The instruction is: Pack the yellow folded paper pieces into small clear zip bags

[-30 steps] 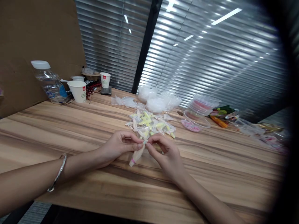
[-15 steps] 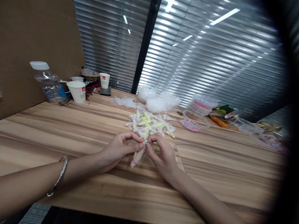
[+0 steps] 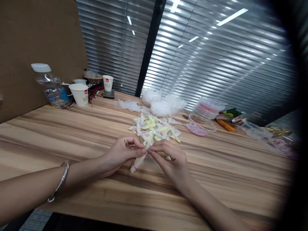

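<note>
A slim, pale plastic pouch (image 3: 141, 159) hangs tilted between my hands, with a pink band (image 3: 134, 167) round its lower end. My left hand (image 3: 126, 150) pinches the pouch at its narrow neck between thumb and forefinger. From the other side, the closed thumb and forefinger of my right hand (image 3: 172, 158) meet at the same neck, where a little pale blue-green shows. The fingertips hide most of that spot. Just beyond lies a pile of small clear pouches (image 3: 151, 122) with yellow and pale contents.
White filled plastic bags (image 3: 160, 107) sit behind the pile. To the right stand a clear round tub (image 3: 201, 125) with pink bits and stacked tubs (image 3: 208, 107). At the left are a water bottle (image 3: 54, 89) and paper cups (image 3: 79, 94). A brown panel (image 3: 40, 35) borders the table (image 3: 60, 134).
My right hand's fingers have straightened and moved slightly right, still pinching at the neck. The pouch's lower end has shifted a little left.
</note>
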The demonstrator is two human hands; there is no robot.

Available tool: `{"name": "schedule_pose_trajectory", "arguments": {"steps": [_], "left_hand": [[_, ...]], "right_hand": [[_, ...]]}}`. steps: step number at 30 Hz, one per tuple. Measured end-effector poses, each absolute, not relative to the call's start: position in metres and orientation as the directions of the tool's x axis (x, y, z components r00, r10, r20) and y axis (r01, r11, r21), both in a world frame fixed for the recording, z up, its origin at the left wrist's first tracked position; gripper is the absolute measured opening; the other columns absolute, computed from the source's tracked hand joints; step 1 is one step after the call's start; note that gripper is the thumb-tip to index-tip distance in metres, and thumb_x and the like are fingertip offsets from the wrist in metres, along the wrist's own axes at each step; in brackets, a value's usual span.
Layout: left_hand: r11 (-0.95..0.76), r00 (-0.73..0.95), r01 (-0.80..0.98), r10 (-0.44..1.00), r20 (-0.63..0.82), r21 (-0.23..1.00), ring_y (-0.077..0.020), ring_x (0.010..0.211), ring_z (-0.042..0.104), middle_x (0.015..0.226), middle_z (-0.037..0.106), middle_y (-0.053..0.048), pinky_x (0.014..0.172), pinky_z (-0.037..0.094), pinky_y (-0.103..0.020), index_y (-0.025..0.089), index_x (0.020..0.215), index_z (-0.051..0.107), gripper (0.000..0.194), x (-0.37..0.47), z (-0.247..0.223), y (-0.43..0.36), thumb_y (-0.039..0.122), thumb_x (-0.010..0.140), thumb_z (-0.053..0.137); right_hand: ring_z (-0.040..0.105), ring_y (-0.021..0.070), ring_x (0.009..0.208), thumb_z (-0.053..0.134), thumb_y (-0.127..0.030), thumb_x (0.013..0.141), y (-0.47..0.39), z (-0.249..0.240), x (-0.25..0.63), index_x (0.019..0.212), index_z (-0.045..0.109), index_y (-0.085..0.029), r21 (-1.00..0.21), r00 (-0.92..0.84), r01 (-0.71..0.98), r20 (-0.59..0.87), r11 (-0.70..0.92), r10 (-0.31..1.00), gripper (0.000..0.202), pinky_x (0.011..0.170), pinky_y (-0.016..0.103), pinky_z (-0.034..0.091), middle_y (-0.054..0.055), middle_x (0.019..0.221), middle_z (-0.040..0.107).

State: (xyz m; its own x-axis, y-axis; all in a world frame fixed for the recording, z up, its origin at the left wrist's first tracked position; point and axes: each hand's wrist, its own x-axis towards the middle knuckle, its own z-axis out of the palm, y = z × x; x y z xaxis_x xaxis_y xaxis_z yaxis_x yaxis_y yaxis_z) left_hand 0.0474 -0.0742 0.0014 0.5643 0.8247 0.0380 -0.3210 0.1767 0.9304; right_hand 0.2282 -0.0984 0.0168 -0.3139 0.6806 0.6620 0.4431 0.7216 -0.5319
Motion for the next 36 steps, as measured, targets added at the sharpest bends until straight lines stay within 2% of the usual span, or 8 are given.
{"name": "schedule_pose_trajectory", "arguments": {"steps": [9, 11, 14, 18, 22, 25, 32, 36], "left_hand": [[0.140, 0.560, -0.257, 0.828, 0.029, 0.956, -0.0069, 0.047, 0.054, 0.069, 0.063, 0.000, 0.047, 0.039, -0.019, 0.013, 0.068, 0.056, 0.021, 0.046, 0.002, -0.073, 0.025, 0.071, 0.072], [0.164, 0.577, -0.275, 0.817, 0.026, 0.947, -0.0069, 0.046, 0.054, 0.069, 0.062, 0.000, 0.045, 0.039, -0.018, 0.013, 0.070, 0.054, 0.021, 0.047, 0.002, -0.074, 0.025, 0.071, 0.072], [0.204, 0.613, -0.297, 0.789, 0.023, 0.933, -0.0063, 0.038, 0.049, 0.058, 0.058, 0.004, 0.038, 0.035, -0.016, 0.016, 0.075, 0.052, 0.020, 0.050, 0.003, -0.075, 0.029, 0.076, 0.067], [0.200, 0.577, -0.284, 0.817, 0.001, 0.938, -0.0037, 0.034, 0.044, 0.054, 0.056, 0.006, 0.035, 0.032, -0.013, 0.017, 0.081, 0.051, 0.019, 0.052, 0.006, -0.076, 0.031, 0.078, 0.065], [0.148, 0.485, -0.266, 0.874, 0.000, 0.952, -0.0076, 0.059, 0.059, 0.073, 0.062, 0.001, 0.050, 0.043, -0.014, 0.016, 0.082, 0.054, 0.020, 0.052, 0.010, -0.077, 0.026, 0.074, 0.069], [0.120, 0.460, -0.266, 0.888, 0.017, 0.956, -0.0100, 0.068, 0.062, 0.076, 0.061, 0.000, 0.057, 0.046, -0.016, 0.017, 0.082, 0.053, 0.021, 0.053, 0.012, -0.077, 0.025, 0.074, 0.069], [0.087, 0.440, -0.257, 0.897, 0.036, 0.963, -0.0088, 0.060, 0.059, 0.071, 0.059, 0.003, 0.049, 0.043, -0.016, 0.018, 0.081, 0.049, 0.024, 0.054, 0.010, -0.077, 0.028, 0.073, 0.069], [0.062, 0.443, -0.245, 0.895, 0.055, 0.967, -0.0086, 0.063, 0.059, 0.074, 0.058, 0.003, 0.054, 0.045, -0.017, 0.018, 0.080, 0.047, 0.024, 0.054, 0.010, -0.076, 0.027, 0.074, 0.069]], "right_hand": [[0.057, 0.0148, 0.078, 0.054, -0.013, 0.084, -0.098, 0.014, 0.231, 0.090, 0.056, -0.019, -0.472, -0.391, 0.506, 0.620, 0.722, 0.680, 0.009, 0.069, 0.028, 0.046, 0.004, 0.083, 0.060], [0.055, 0.0145, 0.078, 0.052, -0.012, 0.084, -0.097, 0.010, 0.229, 0.090, 0.054, -0.018, -0.443, -0.393, 0.518, 0.637, 0.731, 0.664, 0.009, 0.069, 0.028, 0.045, 0.004, 0.082, 0.057], [0.052, 0.0144, 0.075, 0.049, -0.012, 0.085, -0.095, 0.004, 0.227, 0.086, 0.051, -0.018, -0.429, -0.371, 0.540, 0.651, 0.724, 0.663, 0.007, 0.067, 0.027, 0.043, 0.003, 0.079, 0.054], [0.052, 0.0142, 0.075, 0.047, -0.017, 0.087, -0.095, 0.004, 0.224, 0.085, 0.051, -0.019, -0.533, -0.332, 0.530, 0.586, 0.660, 0.739, 0.005, 0.067, 0.027, 0.042, 0.003, 0.079, 0.054], [0.051, 0.0130, 0.073, 0.046, -0.022, 0.089, -0.096, 0.006, 0.222, 0.085, 0.052, -0.019, -0.708, -0.269, 0.451, 0.472, 0.543, 0.839, 0.008, 0.067, 0.026, 0.042, 0.002, 0.079, 0.054], [0.050, 0.0133, 0.074, 0.045, -0.026, 0.090, -0.096, 0.003, 0.221, 0.085, 0.052, -0.019, -0.795, -0.243, 0.368, 0.419, 0.483, 0.875, 0.011, 0.068, 0.026, 0.042, 0.002, 0.079, 0.053], [0.047, 0.0131, 0.073, 0.041, -0.029, 0.092, -0.096, 0.001, 0.218, 0.084, 0.047, -0.019, -0.838, -0.252, 0.322, 0.372, 0.440, 0.893, 0.013, 0.066, 0.026, 0.041, 0.002, 0.079, 0.049], [0.045, 0.0132, 0.074, 0.037, -0.031, 0.093, -0.098, 0.002, 0.217, 0.085, 0.044, -0.020, -0.864, -0.245, 0.293, 0.346, 0.409, 0.906, 0.015, 0.069, 0.026, 0.040, 0.001, 0.080, 0.047]]}}
